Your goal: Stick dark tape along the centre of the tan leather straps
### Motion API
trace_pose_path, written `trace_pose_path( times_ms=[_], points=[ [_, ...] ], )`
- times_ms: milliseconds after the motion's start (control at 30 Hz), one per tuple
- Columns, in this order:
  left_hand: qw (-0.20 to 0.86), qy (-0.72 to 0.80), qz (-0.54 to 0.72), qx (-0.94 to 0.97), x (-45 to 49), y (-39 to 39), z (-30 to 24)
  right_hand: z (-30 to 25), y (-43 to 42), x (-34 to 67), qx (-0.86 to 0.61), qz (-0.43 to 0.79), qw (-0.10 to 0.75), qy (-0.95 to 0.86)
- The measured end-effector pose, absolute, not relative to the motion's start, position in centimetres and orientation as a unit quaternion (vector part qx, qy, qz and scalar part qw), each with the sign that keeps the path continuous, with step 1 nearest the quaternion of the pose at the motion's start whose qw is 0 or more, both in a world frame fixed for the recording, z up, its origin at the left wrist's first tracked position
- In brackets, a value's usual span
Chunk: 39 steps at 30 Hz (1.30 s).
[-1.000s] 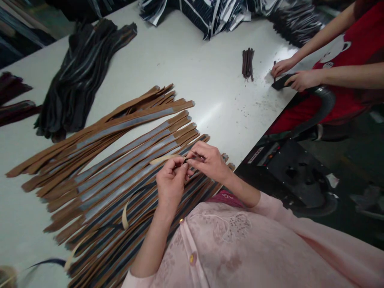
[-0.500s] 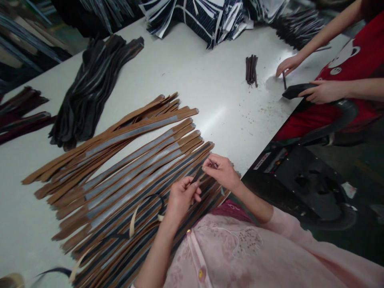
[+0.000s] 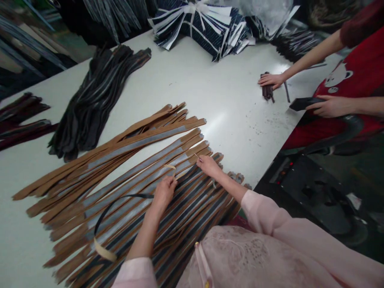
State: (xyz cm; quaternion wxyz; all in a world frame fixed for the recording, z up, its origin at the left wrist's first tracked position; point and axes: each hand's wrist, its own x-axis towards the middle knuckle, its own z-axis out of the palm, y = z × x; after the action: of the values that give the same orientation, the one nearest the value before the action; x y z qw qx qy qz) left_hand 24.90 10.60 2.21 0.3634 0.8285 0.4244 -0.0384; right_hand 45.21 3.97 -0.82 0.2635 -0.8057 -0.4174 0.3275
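Several long brown fabric strips point(image 3: 141, 136) with grey and dark bands down their middles lie side by side before me. My left hand point(image 3: 165, 191) is closed on a dark tape point(image 3: 192, 172) with a cream backing, and a cream curl stands up above its fingers. From this hand a loop of the same tape point(image 3: 100, 218) trails over the strips to the lower left. My right hand point(image 3: 209, 165) is at the tape's far end, fingers pinched around a thin pointed tool point(image 3: 197, 157). The tape runs between both hands along a brown strip.
Dark fabric strips point(image 3: 90, 100) are piled at the left, beside maroon ones point(image 3: 25, 116). Tied navy-and-white bundles point(image 3: 201, 30) stand at the back. At right, a co-worker's hand point(image 3: 271, 80) rests on small brown pieces point(image 3: 267, 93); the other holds a black nozzle-like tool point(image 3: 303, 103).
My hands have moved apart and toward the upper left, drawing the tape out along a strip. The co-worker's far hand has moved onto the small brown bundle.
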Motion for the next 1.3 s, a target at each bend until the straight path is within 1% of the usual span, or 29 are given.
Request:
trace_pose_path(
  times_ms=[67,267,433,533,667,733,900,1000,1167,1300],
  points=[
    [0.372,0.41,-0.031,0.833,24.8,10.2,1.4,-1.1,4.0,45.2,-0.809,0.32,0.255,-0.421],
    [0.377,0.399,0.027,0.835,24.5,8.5,0.6,-1.3,3.7,44.8,-0.777,0.322,0.336,-0.424],
    [0.411,0.395,0.04,0.821,25.3,8.8,0.8,-1.0,4.3,44.8,-0.752,0.32,0.356,-0.453],
    [0.466,0.422,0.045,0.776,25.6,9.2,1.6,-0.7,4.4,45.0,-0.76,0.298,0.368,-0.446],
    [0.572,0.458,-0.02,0.68,24.7,9.9,3.1,-0.4,3.6,45.9,-0.8,0.249,0.391,-0.381],
    [0.588,0.453,-0.049,0.668,23.6,10.5,3.7,-0.5,2.8,46.6,-0.811,0.251,0.394,-0.351],
    [0.549,0.464,-0.106,0.687,19.3,12.7,4.6,-1.5,1.2,48.6,-0.835,0.225,0.392,-0.315],
    [0.531,0.492,-0.138,0.676,16.1,13.8,4.3,-2.3,1.3,49.5,-0.851,0.206,0.381,-0.296],
    [0.494,0.554,-0.136,0.656,11.8,14.3,1.6,-3.4,2.4,49.7,-0.869,0.245,0.329,-0.276],
    [0.477,0.568,-0.126,0.659,11.5,13.8,-0.6,-3.9,3.0,49.5,-0.892,0.226,0.284,-0.268]
  ],
)
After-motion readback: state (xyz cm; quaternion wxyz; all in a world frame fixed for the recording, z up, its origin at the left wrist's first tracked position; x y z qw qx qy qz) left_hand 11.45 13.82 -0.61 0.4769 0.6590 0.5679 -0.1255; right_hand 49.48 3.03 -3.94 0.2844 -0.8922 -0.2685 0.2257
